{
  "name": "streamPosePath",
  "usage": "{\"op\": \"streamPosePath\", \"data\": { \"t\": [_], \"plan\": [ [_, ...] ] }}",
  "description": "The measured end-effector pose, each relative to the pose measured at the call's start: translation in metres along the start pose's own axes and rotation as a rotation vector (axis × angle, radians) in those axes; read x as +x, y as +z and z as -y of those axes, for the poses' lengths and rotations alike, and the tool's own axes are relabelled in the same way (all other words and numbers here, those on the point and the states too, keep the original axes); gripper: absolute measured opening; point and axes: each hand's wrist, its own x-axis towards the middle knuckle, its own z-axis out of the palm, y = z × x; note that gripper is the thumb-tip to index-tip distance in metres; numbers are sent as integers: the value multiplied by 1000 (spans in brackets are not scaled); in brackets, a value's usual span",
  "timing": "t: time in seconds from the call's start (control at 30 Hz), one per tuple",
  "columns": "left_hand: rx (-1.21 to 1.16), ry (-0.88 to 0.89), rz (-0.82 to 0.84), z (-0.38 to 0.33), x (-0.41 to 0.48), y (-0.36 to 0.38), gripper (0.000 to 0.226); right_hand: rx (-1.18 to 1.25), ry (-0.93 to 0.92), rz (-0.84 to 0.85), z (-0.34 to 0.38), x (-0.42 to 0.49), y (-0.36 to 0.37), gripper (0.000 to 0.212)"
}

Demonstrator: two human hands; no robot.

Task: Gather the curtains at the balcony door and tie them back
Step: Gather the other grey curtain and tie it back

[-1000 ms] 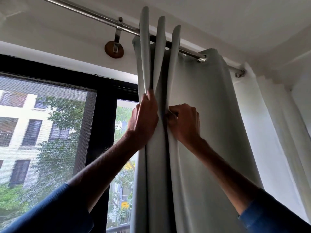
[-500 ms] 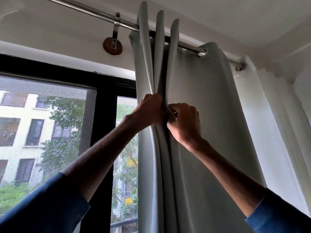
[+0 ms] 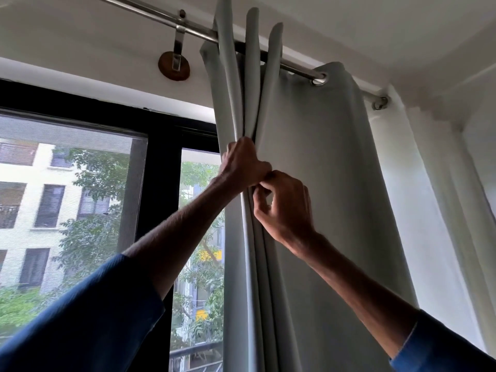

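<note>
A pale grey-green curtain [image 3: 316, 162] hangs by metal eyelets from a steel rod [image 3: 166, 18] above the balcony door. Its left part is pushed into three upright folds [image 3: 252, 76]. My left hand [image 3: 241, 165] is closed around those folds from the left. My right hand [image 3: 284, 208] pinches the front fold just below and to the right, its knuckles touching my left hand. The right part of the curtain still hangs flat and spread out. No tie-back is visible.
The black door frame [image 3: 161, 189] and a mesh screen [image 3: 67, 197] stand to the left, with trees and a building outside. A rod bracket [image 3: 174, 64] sits on the wall. A white sheer curtain [image 3: 434, 210] hangs at the right, by the wall corner.
My left hand went from flat against the folds to a closed grip around them. Both hands slid a little lower on the curtain and now touch. The folds are bunched tighter.
</note>
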Motion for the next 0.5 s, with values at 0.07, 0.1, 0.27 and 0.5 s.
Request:
{"op": "streamPosePath", "data": {
  "t": [0.07, 0.1, 0.27, 0.5],
  "plan": [
    [25, -15, 6, 3, 2, 4, 27, 29, -33, 9, -7, -4, -1, 16],
    [23, -13, 1, 4, 1, 7, 25, 51, -46, -11, -14, -5, -2, 16],
    [22, 28, -28, 10, -1, 13, 20, -126, 120, -154, -80, 1, -9, 28],
    [48, 92, -27, 20, 6, 14, 24, -205, 850, 122, -189, 24, -28, 117]
  ]
}}
